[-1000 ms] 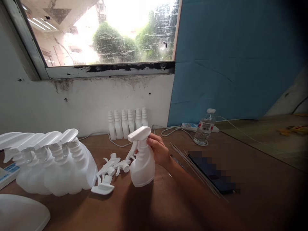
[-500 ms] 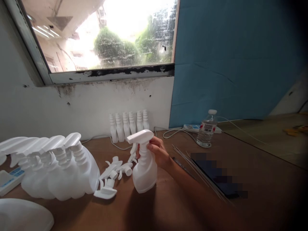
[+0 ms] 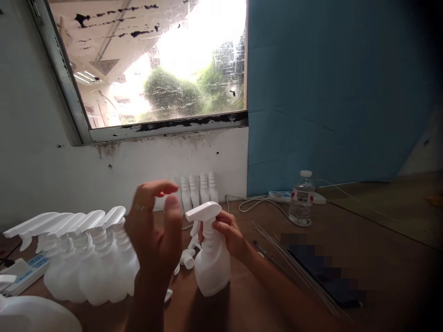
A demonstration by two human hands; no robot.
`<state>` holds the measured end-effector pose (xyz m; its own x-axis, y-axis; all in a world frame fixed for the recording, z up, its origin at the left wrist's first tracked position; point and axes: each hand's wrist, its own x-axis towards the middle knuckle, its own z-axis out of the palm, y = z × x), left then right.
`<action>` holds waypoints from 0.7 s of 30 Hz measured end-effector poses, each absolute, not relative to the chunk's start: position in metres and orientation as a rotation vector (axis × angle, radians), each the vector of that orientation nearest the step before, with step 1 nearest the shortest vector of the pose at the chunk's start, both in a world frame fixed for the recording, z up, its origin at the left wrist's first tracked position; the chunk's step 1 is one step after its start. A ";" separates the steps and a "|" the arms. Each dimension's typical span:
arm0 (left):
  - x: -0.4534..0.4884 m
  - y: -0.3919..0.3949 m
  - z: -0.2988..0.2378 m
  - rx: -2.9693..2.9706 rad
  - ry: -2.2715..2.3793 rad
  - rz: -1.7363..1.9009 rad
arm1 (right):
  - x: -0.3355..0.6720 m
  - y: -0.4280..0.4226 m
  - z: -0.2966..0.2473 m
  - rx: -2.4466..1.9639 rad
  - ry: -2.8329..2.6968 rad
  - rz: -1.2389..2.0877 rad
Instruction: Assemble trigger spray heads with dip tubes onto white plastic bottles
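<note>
My right hand (image 3: 226, 234) is wrapped round the neck of a white spray bottle (image 3: 211, 265) that stands upright on the brown table (image 3: 249, 304); its trigger head points left. My left hand (image 3: 155, 230) is raised in front of me, left of the bottle, fingers curled loosely and apart, holding nothing. It hides part of the loose white trigger heads (image 3: 187, 260) lying on the table.
A row of assembled spray bottles (image 3: 86, 258) lies at the left. Empty white bottles (image 3: 199, 189) line the wall under the window. A clear water bottle (image 3: 302, 199), a power strip (image 3: 287, 196) with cables, thin tubes (image 3: 294, 263) and a dark flat object (image 3: 325, 272) sit right.
My left hand has come up into view beside the bottle. The camera has tilted up, so everything sits lower in the picture. My right hand keeps its hold.
</note>
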<state>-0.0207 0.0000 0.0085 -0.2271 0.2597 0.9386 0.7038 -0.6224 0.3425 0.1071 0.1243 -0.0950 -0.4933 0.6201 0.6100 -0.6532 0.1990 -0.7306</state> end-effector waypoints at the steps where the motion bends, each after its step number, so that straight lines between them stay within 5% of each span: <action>1: -0.021 0.012 0.009 -1.797 -1.132 -1.939 | 0.107 0.124 -0.095 0.037 -1.429 1.532; 8: -0.024 0.046 -0.004 -2.302 -1.595 -1.810 | 0.107 0.126 -0.097 0.030 -1.445 1.508; 21: -0.017 0.041 0.001 -2.356 -1.646 -1.789 | 0.107 0.121 -0.089 -0.036 -1.485 1.495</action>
<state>-0.0169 0.0409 0.0006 -0.0160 0.7942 0.6075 0.5391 -0.5048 0.6742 0.1068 0.1210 -0.0891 -0.5110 0.6277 0.5872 -0.5912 0.2392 -0.7702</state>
